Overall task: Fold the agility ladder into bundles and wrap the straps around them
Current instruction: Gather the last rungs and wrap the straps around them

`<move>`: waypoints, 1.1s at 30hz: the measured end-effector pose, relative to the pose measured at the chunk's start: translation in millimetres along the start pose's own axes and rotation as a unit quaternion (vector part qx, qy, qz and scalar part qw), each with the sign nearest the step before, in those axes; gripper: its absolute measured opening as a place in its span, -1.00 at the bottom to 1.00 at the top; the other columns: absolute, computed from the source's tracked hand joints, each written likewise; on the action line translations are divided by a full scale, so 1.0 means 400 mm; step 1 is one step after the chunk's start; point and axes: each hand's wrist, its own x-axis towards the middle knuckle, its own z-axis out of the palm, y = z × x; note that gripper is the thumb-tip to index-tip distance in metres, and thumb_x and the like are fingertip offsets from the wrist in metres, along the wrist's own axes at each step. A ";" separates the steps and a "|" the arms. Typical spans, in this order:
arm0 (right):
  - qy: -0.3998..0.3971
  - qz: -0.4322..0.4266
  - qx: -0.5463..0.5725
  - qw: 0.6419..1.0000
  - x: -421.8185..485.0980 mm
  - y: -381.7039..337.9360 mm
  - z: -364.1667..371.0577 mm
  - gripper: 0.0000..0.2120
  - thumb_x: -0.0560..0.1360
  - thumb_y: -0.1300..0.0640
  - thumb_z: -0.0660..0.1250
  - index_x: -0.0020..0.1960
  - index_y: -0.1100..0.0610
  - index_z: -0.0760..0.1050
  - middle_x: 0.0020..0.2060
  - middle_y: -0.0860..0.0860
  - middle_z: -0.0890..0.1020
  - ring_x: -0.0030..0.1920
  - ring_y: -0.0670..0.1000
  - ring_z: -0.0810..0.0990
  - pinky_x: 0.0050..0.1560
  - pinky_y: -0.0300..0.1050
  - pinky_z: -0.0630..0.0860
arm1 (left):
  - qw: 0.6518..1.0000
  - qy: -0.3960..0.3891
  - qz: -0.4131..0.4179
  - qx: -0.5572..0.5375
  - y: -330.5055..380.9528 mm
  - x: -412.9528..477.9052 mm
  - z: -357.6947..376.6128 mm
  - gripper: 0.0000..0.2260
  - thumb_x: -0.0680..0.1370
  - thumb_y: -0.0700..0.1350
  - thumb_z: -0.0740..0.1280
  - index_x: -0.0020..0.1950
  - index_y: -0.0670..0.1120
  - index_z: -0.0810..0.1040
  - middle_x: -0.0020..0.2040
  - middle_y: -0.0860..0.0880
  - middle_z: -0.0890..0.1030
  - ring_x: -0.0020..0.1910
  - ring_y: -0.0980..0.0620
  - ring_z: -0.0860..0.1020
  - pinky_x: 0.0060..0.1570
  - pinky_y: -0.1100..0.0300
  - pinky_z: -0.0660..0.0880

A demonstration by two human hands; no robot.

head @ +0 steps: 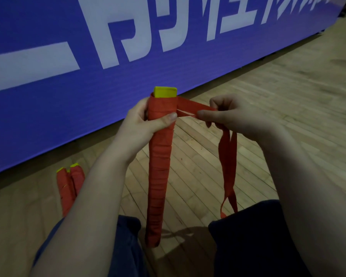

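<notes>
A long blue banner [48,96] with big white lettering runs along the far side, standing on its edge on the wood floor [268,96]. The person sits on that floor in dark shorts [258,236], knees apart, both bare arms reaching forward.

Between the knees stands the bundle [160,166], a long, narrow stack bound in red from top to bottom, held nearly upright and leaning a little. Its lower end sits low between the legs; I cannot tell whether it touches the boards.

The red strap [228,156] comes off the top right of the bundle, runs taut and level to the right, then hangs slack in a long loop down to the right knee.

Two wrapped bundles [69,186] lie side by side on the floor to the left, partly hidden behind the left forearm, near the foot of the banner.

The left hand [146,118] grips the bundle near its top, fingers curled behind and thumb laid across the front. The right hand [228,114] pinches the strap just beside the bundle, thumb and fingers closed on it.

The yellow rungs [165,91] poke out above the top wrap.
</notes>
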 end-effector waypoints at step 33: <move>-0.116 0.025 0.081 0.990 -0.005 -0.010 0.049 -0.72 0.49 0.01 0.33 -0.09 0.25 0.45 -0.14 0.11 0.57 -0.15 -0.01 0.60 -0.13 -0.14 0.54 | 0.984 0.114 0.009 0.140 -0.007 -0.010 0.033 -0.80 0.49 0.04 0.47 -0.03 0.13 0.46 -0.06 0.07 0.61 -0.08 0.09 0.61 0.00 0.03 0.58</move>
